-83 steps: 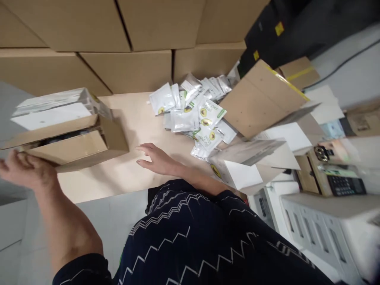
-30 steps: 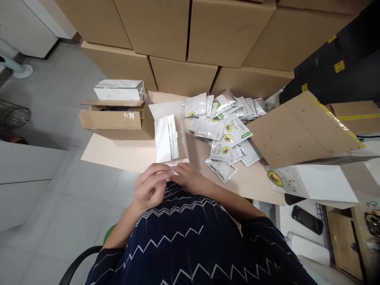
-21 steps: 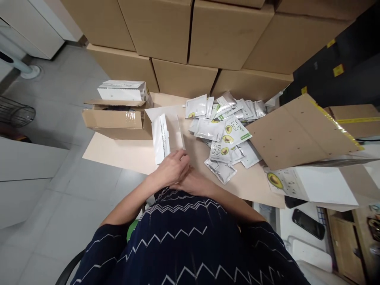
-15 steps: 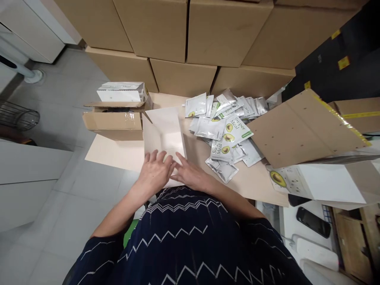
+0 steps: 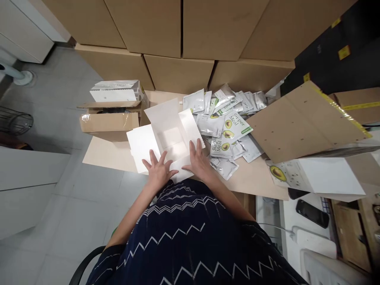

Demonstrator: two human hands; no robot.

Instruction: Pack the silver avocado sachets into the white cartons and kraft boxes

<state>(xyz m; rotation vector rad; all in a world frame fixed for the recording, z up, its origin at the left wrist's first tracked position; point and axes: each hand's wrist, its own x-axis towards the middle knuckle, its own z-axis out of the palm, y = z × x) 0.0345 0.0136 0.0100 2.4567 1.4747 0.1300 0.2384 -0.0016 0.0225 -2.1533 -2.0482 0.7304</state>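
A white carton stands on the table in front of me, its flaps folded outward and its inside bare. My left hand rests with fingers spread on the carton's near left corner and left flap. On the right flap lies my right hand, fingers stretched out and thumb pointing inward along the near flap. Just right of the carton is a heap of silver and white sachets, several printed with avocados and "Super Meal".
A brown cardboard box and a white printed box stand at the left. Large cartons are stacked behind the table. At the right is an opened box with a raised brown panel; a black phone lies nearby.
The white carton's side flaps have been spread outward to left and right. My hands have moved apart, from close together at the near edge to either side of it.
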